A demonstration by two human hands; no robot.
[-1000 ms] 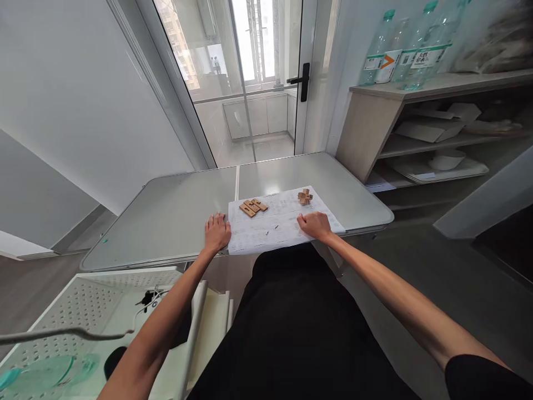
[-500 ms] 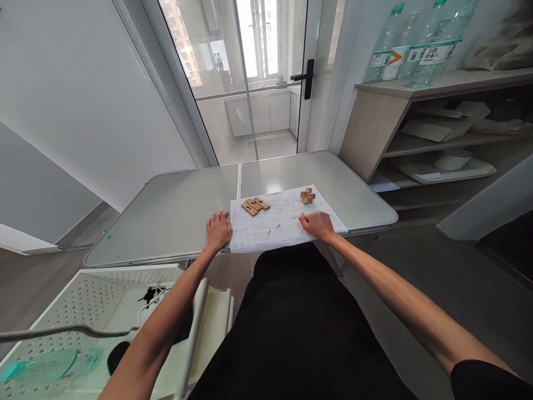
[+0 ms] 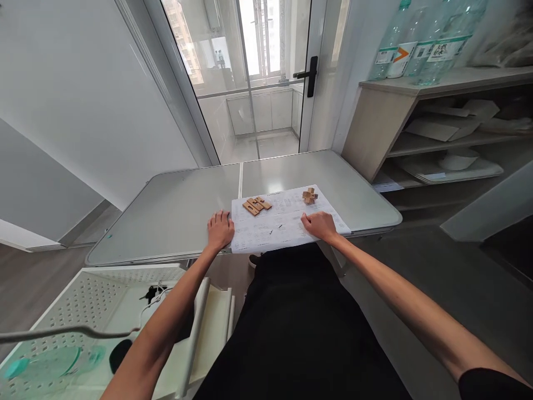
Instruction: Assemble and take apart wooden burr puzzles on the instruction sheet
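A printed paper sheet [image 3: 277, 228] lies at the near edge of a grey folding table [image 3: 175, 211]. My left hand [image 3: 220, 229] rests flat at the sheet's left edge, fingers stretched out and holding nothing. My right hand [image 3: 320, 225] lies on the sheet's right part with fingers curled under; whether anything is in it is hidden. Several flat wooden puzzle pieces [image 3: 257, 205] lie side by side on the far left of the sheet. A small assembled wooden puzzle [image 3: 308, 195] stands on its far right, just beyond my right hand.
A glass door with a black handle [image 3: 308, 75] stands behind the table. At the right is a wooden shelf unit [image 3: 420, 122] with water bottles [image 3: 400, 47] on top. A white perforated cart [image 3: 83, 316] stands at lower left.
Both hands stay where they were on the sheet. Only the camera has shifted slightly, so everything sits a little further right in view.
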